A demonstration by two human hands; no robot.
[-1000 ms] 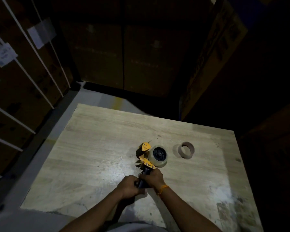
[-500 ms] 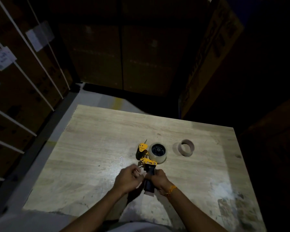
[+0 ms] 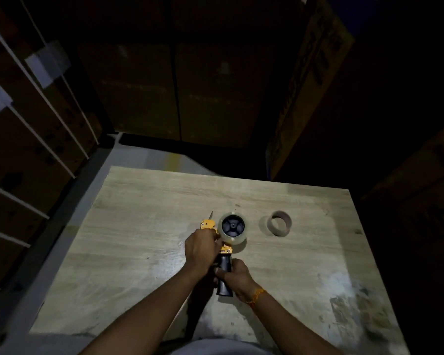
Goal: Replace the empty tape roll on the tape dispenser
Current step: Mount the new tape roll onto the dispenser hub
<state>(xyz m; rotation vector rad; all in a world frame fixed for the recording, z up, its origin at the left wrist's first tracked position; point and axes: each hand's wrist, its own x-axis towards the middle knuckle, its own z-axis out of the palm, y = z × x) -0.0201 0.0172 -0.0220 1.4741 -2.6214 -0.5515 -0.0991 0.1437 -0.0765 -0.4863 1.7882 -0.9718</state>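
A yellow tape dispenser [image 3: 207,224] with a black handle lies over the wooden table [image 3: 144,216]. A clear tape roll [image 3: 233,228] sits on its black hub. My right hand [image 3: 235,276] is wrapped around the black handle. My left hand [image 3: 200,248] rests on the yellow frame just left of the roll, fingers curled at the front part; what the fingertips pinch is hidden. The empty brown cardboard core [image 3: 281,223] stands on the table to the right of the dispenser, apart from both hands.
Stacked cardboard boxes with white straps and labels [image 3: 49,63] rise at the left. More boxes [image 3: 308,93] stand at the back and right in the dark. The table's near right corner [image 3: 349,303] is scuffed and stained.
My left hand has left the handle and moved up onto the dispenser's yellow frame beside the roll. My right hand has slid lower down the handle. The dispenser has turned more upright.
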